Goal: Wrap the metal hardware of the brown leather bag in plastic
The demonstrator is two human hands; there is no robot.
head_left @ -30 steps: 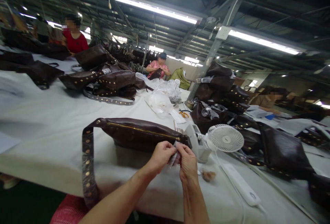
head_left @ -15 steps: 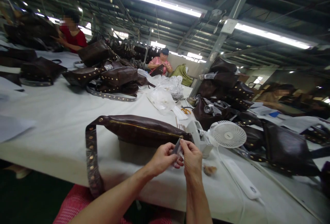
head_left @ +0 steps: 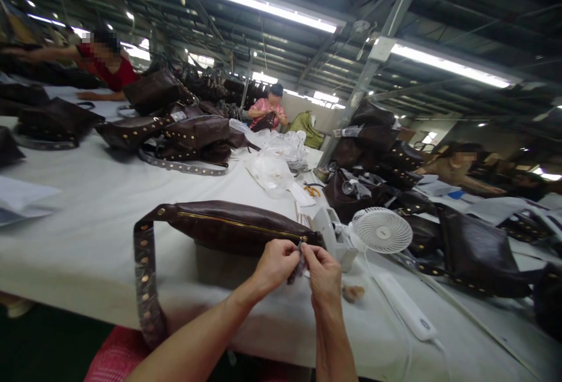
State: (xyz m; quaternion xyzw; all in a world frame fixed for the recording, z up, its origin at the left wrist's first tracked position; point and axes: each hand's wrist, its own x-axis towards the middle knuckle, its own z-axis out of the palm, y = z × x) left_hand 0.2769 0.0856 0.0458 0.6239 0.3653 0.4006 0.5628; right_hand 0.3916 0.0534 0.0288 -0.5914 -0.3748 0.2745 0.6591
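A dark brown leather bag (head_left: pixel 237 221) lies on the white-covered table, its brass zipper facing up. Its studded strap (head_left: pixel 147 265), covered in clear film, hangs over the table's near edge. At the zipper's right end, my left hand (head_left: pixel 276 265) and my right hand (head_left: pixel 324 270) meet with fingertips pinched. Between them is a small dark zipper pull (head_left: pixel 295 273) with what looks like clear plastic around it, hanging from the slider. Fingers hide much of it, so how the plastic sits cannot be made out.
A white fan (head_left: pixel 381 231) and a power strip (head_left: pixel 406 306) with cords stand to the right. Beyond lie yellow-handled scissors (head_left: pixel 311 190), crumpled plastic bags (head_left: pixel 274 171) and piled brown bags (head_left: pixel 193 133). Several co-workers are around, one in red (head_left: pixel 112 71) at far left.
My fingers have drawn closer together near the slider, and the dark zipper pull now hangs below them. The view has shifted slightly. The co-worker in red has stretched an arm leftward.
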